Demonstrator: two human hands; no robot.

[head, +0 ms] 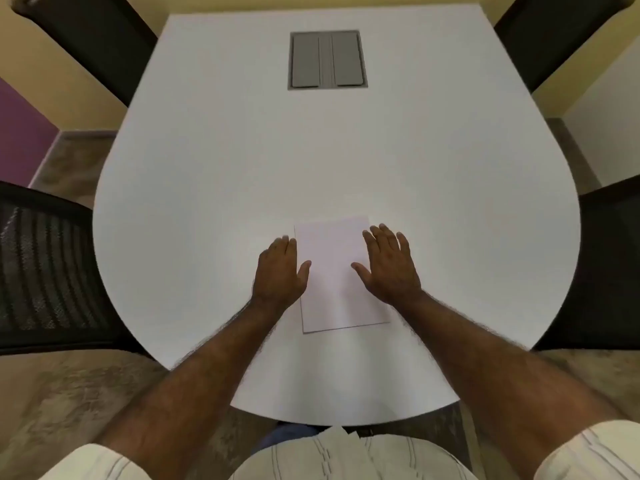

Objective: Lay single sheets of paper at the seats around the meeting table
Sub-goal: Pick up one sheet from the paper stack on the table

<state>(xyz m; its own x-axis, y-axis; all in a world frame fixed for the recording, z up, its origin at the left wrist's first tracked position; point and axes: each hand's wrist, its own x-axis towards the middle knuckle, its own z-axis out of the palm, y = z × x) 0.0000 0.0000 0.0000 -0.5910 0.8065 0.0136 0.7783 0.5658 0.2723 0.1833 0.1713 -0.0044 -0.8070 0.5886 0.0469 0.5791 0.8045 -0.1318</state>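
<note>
White paper (337,271) lies flat on the white meeting table (214,188), near the table's rounded near end; I cannot tell whether it is one sheet or a stack. My left hand (278,271) rests palm down at its left edge, fingers together, thumb on the paper. My right hand (389,265) lies palm down over its right edge with fingers spread. Neither hand grips anything.
A grey cable hatch (327,59) is set into the table's far middle. Black mesh chairs stand at the near left (45,268) and near right (609,268), and dark chairs at the far left (93,39) and far right (561,36). Carpet surrounds the table.
</note>
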